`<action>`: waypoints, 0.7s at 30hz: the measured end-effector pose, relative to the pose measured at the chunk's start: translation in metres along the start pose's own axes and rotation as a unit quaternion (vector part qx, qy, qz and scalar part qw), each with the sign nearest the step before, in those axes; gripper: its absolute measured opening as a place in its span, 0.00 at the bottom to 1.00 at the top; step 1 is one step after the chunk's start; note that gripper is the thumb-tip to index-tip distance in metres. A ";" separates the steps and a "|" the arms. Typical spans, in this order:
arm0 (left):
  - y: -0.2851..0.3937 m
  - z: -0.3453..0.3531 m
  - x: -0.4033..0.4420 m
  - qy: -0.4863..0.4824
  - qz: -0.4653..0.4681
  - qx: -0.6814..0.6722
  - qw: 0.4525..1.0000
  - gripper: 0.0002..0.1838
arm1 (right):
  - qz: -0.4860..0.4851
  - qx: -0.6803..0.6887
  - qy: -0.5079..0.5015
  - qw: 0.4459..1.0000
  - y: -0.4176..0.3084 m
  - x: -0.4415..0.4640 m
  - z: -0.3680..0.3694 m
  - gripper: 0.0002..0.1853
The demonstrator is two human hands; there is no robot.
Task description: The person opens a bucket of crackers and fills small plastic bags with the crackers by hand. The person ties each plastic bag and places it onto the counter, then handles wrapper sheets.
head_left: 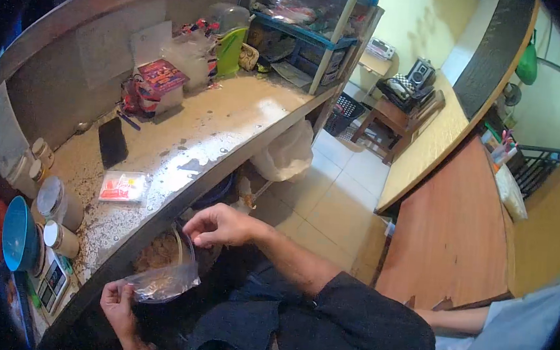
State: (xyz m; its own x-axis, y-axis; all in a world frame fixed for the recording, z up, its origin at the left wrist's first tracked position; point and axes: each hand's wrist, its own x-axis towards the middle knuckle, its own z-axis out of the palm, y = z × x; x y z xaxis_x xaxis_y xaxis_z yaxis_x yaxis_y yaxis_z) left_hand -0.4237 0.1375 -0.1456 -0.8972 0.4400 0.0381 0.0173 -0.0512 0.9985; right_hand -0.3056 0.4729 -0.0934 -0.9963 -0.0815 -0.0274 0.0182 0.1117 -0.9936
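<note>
A clear plastic bag (165,283) hangs between my two hands, below the front edge of the worktop. My left hand (119,307) is closed, its thumb and fingers pinching the bag's left end. Near the bag's upper right side is my right hand (215,226), thumb and fingertips brought together at the rim of a container; whatever they hold is too small to make out. Under and behind the bag sits a brownish mass (157,253), apparently inside that container.
The worktop (232,113) bears a dark phone (112,143), a red-and-white packet (124,187), jars (60,239), a blue bowl (21,233) and a scale (52,285). A shelf rack (339,31) stands behind. At right, a person's forearm (462,320) lies near a wooden table (446,234).
</note>
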 end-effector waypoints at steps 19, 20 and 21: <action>-0.027 0.019 0.019 0.020 0.020 0.055 0.998 0.06 | 0.011 -0.158 -0.016 0.987 0.021 0.043 0.047 0.12; -0.025 0.020 0.018 0.029 0.029 0.088 0.995 0.07 | 0.000 -0.153 -0.018 0.988 0.022 0.048 0.047 0.12; -0.026 0.019 0.016 0.030 -0.028 0.053 0.998 0.07 | -0.020 -0.185 -0.021 0.982 0.021 0.053 0.048 0.13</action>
State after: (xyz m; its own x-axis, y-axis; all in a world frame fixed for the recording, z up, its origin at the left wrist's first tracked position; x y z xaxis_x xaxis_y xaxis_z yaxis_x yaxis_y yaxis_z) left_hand -0.4306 0.1626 -0.1697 -0.9227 0.3850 -0.0174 0.0097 0.0683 0.9976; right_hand -0.3539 0.4230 -0.1211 -0.9910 -0.1339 -0.0008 -0.0614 0.4595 -0.8860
